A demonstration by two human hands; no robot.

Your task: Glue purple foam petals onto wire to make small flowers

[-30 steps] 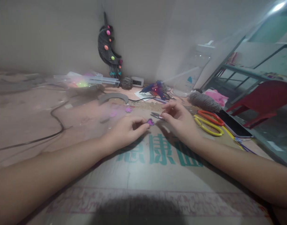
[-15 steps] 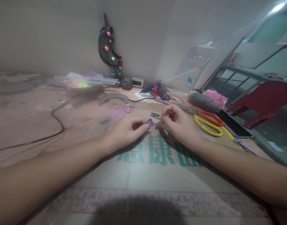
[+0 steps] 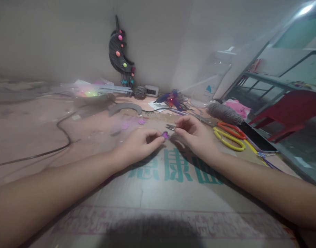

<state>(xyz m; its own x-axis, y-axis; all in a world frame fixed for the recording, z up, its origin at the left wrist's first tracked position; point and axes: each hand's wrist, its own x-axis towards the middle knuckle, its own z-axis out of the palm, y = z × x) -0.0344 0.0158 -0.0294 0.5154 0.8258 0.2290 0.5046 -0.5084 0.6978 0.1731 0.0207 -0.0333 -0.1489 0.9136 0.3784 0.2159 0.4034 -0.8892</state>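
Observation:
My left hand (image 3: pixel 142 143) pinches a small purple piece (image 3: pixel 165 135) with a dark edge between thumb and index finger, just above the cardboard (image 3: pixel 158 193). Opposite it, my right hand (image 3: pixel 192 132) has its thumb and fingertips drawn together. A faint thin line seems to run between the purple piece and this hand, but what the fingers hold is too small to make out. Scissors with red and yellow handles (image 3: pixel 229 138) lie beside and behind my right hand, which hides their middle; the parted blade tips (image 3: pixel 170 127) show past the fingertips.
Small purple flower shapes (image 3: pixel 141 121) lie beyond my left hand. Further back are a grey curved strip (image 3: pixel 125 107), a blue glue gun (image 3: pixel 170 100), a grey yarn ball (image 3: pixel 140 92) and a clear bottle (image 3: pixel 212 81). Grey yarn (image 3: pixel 225 112) and a phone (image 3: pixel 257 137) lie right.
My right hand has shifted slightly left, closer to the purple piece. The left hand keeps its pinch in nearly the same spot, and the scissors have not moved.

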